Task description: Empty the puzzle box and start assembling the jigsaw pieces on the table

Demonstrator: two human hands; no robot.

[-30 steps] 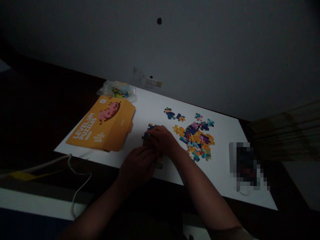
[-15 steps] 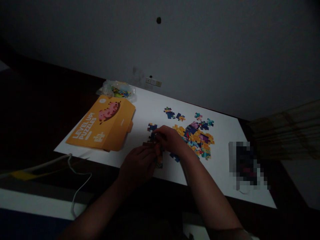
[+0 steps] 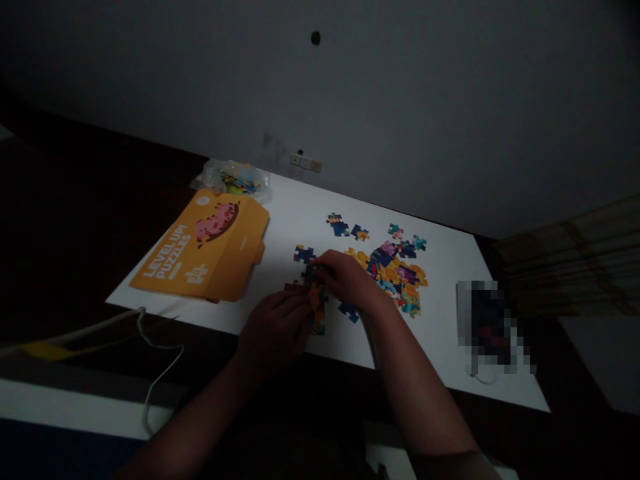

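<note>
In the dim head view, my left hand [image 3: 275, 327] lies at the table's near edge with its fingers closed against a few joined jigsaw pieces [image 3: 318, 323]. My right hand [image 3: 343, 277] reaches in from the right. Its thumb and fingers pinch a dark blue jigsaw piece [image 3: 309, 272] at the top of that joined part; the fingers hide some of it. Just beyond lies another blue jigsaw piece [image 3: 303, 253]. Beside my right wrist is a heap of loose jigsaw pieces [image 3: 387, 267], mostly yellow, blue and purple, and one blue piece [image 3: 349, 312] lies under the forearm.
A yellow puzzle box [image 3: 220, 247] lies at the left of the white table [image 3: 295, 200], with a clear plastic bag [image 3: 233, 179] of pieces behind it. Some pieces [image 3: 338, 225] lie farther back. A blurred-out dark object [image 3: 487, 323] is at the right. A white cable [image 3: 165, 347] hangs front left.
My right fingers have shifted slightly at the dark blue piece, showing more of it and of the joined part. My left hand stays nearly in place. The whole view has moved a little.
</note>
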